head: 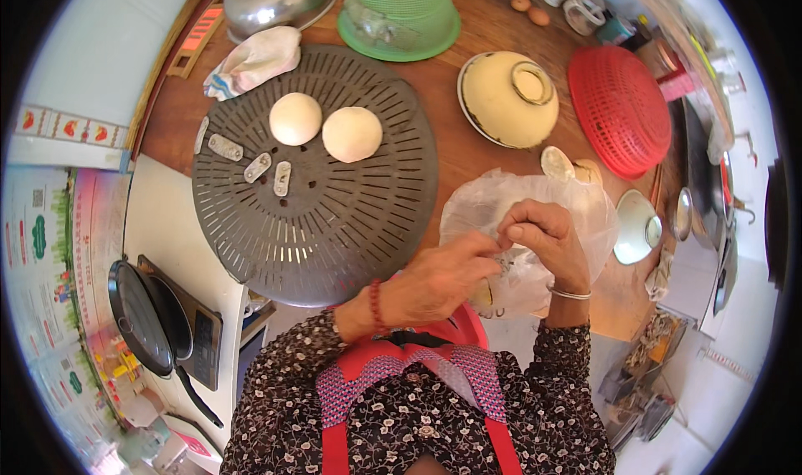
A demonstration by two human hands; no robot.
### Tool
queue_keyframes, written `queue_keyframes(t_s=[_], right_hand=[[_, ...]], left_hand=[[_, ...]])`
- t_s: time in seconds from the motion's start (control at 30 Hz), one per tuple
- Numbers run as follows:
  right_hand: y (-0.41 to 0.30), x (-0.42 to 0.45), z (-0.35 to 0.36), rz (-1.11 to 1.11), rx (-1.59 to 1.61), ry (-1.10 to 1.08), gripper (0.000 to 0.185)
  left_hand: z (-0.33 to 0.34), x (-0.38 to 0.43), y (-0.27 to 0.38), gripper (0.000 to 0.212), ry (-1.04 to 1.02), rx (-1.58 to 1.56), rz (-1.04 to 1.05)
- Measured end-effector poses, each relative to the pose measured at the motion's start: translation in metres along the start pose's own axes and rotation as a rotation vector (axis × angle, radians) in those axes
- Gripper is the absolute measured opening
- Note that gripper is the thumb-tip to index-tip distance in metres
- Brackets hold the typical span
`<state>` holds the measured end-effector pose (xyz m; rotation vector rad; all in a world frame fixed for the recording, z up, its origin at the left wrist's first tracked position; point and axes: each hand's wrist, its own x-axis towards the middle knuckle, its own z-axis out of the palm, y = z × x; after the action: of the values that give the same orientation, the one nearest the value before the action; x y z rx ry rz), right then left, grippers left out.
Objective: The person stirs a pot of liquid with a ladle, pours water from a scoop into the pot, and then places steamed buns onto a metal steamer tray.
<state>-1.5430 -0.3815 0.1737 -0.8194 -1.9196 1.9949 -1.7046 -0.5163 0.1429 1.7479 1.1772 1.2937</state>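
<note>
My left hand point(448, 277), with a red bead bracelet, reaches across in front of me to a clear plastic bag point(457, 218). Beside it my right hand point(548, 237), wearing a silver bangle, has thumb and fingers curled together. Both hands' fingertips meet over the bag and appear to pinch its film, though the exact grip is hidden. The bag lies crumpled at the table's front edge, its lower part hanging past it. Two round white dough pieces point(296, 119) point(352, 134) rest on a dark slotted steamer plate point(376, 224), with several small metal strips point(282, 178) near them.
Behind the bag stand an upturned yellow enamel bowl point(501, 108), a red colander point(617, 111) and a green colander point(401, 17). A pale bowl point(636, 227) lies tipped at right. Two eggs point(537, 16) sit farther back. A pan point(141, 318) stands at left, its handle pointing towards me.
</note>
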Motion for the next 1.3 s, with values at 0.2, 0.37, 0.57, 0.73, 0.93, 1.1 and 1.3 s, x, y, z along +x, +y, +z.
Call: queue_keyframes(t_s=[0.2,0.37,0.57,0.73,0.93,1.1,1.3], right_hand=[[0.042,-0.054,-0.025,0.064,-0.265,0.065,0.017],[0.033,-0.078,-0.027,0.017,-0.458,0.159,0.017],[0.039,-0.095,-0.042,0.003,-0.668,0.281,0.013],[0.068,-0.067,-0.033,-0.03,-0.744,0.435,0.019],[0.083,-0.036,-0.03,-0.056,-0.81,0.549,0.034],[0.113,-0.032,-0.033,-0.014,-0.576,0.459,0.055],[0.028,-0.082,-0.032,-0.026,-0.627,0.439,0.068]], left_hand=[[0.058,0.01,-0.004,0.019,-0.465,-0.101,0.126],[0.082,0.026,-0.006,0.019,-0.707,0.021,0.113],[0.084,0.033,-0.037,0.039,-0.326,0.505,0.022],[0.073,0.047,-0.047,0.042,-0.231,0.584,-0.153],[0.082,0.076,-0.068,0.047,-0.126,0.743,-0.113],[0.09,0.085,-0.094,0.065,-0.082,0.853,-0.123],[0.066,0.08,-0.08,0.069,-0.112,0.263,-0.323]])
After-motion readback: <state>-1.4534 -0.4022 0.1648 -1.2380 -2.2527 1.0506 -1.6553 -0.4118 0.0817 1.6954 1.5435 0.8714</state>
